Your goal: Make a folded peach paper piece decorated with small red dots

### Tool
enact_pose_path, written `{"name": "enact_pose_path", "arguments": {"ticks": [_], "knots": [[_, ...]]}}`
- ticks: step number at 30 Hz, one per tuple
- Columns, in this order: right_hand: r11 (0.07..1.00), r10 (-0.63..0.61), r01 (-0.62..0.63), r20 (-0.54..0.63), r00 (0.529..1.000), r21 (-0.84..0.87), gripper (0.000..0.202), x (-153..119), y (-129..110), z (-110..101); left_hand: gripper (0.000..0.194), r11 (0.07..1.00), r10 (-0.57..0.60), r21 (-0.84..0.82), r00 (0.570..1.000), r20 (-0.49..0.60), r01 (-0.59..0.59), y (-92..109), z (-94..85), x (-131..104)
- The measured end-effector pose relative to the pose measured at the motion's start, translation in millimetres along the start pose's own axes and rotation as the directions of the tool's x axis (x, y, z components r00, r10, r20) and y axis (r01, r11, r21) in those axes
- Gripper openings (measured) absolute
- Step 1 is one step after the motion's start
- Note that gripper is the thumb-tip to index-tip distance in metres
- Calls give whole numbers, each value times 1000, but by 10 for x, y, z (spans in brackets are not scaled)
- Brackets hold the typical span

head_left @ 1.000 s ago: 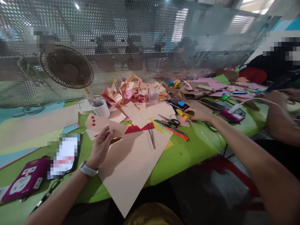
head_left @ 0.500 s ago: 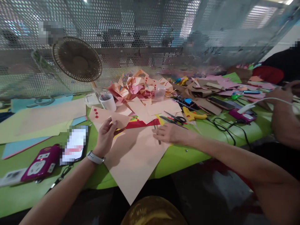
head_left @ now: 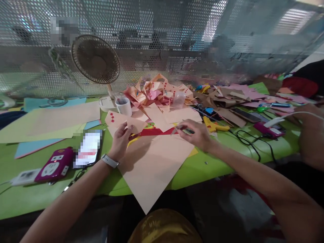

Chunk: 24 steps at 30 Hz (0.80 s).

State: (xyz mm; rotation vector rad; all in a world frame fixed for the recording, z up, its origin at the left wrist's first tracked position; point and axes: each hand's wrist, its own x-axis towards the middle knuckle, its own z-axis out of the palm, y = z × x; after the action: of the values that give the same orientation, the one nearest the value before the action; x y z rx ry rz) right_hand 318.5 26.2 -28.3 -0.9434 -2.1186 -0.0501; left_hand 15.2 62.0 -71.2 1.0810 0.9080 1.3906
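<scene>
My left hand (head_left: 120, 140), with a white band at the wrist, pinches a folded peach paper piece (head_left: 137, 125). Small red diamonds mark the flap at its left. My right hand (head_left: 196, 135) is closed round a slim tool (head_left: 188, 131) with a dark body and a metal-looking tip; the fingers hide much of it, and I cannot tell its kind. That tip is over a red strip (head_left: 159, 131), along the top edge of a large peach sheet (head_left: 154, 162). The sheet's lower corner hangs past the table edge. Yellow paper (head_left: 193, 153) shows beneath it.
A fan (head_left: 96, 60) and white cup (head_left: 124, 107) stand at the back left, beside heaped folded papers (head_left: 152, 90). A phone (head_left: 88, 148) and purple power bank (head_left: 54, 165) lie left. To the right are a yellow glue gun (head_left: 215, 125), cables and another person's arm (head_left: 310, 135).
My right hand has lifted and turned, bringing the tool's tip up to the red strip. My left hand keeps its hold on the folded paper. The whole view has shifted slightly.
</scene>
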Motion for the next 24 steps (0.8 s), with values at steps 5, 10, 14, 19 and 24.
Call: {"name": "enact_pose_path", "arguments": {"ticks": [5, 10, 14, 19, 24], "knots": [[914, 300, -307, 67, 951, 265, 9, 65, -42, 165, 43, 1000, 15, 7, 1000, -7, -15, -6, 2, -5], [926, 340, -368, 240, 909, 83, 24, 101, 29, 224, 41, 1000, 14, 8, 1000, 4, -14, -26, 3, 4], [686, 536, -678, 446, 717, 264, 27, 224, 144, 247, 40, 1000, 13, -7, 1000, -4, -13, -46, -12, 19], [350, 680, -707, 352, 643, 615, 25, 447, 306, 467, 39, 999, -25, -36, 999, -22, 25, -57, -32, 31], [260, 735, -698, 332, 591, 668, 21, 600, 409, 772, 37, 996, -54, -72, 997, -55, 50, -45, -40, 45]]}}
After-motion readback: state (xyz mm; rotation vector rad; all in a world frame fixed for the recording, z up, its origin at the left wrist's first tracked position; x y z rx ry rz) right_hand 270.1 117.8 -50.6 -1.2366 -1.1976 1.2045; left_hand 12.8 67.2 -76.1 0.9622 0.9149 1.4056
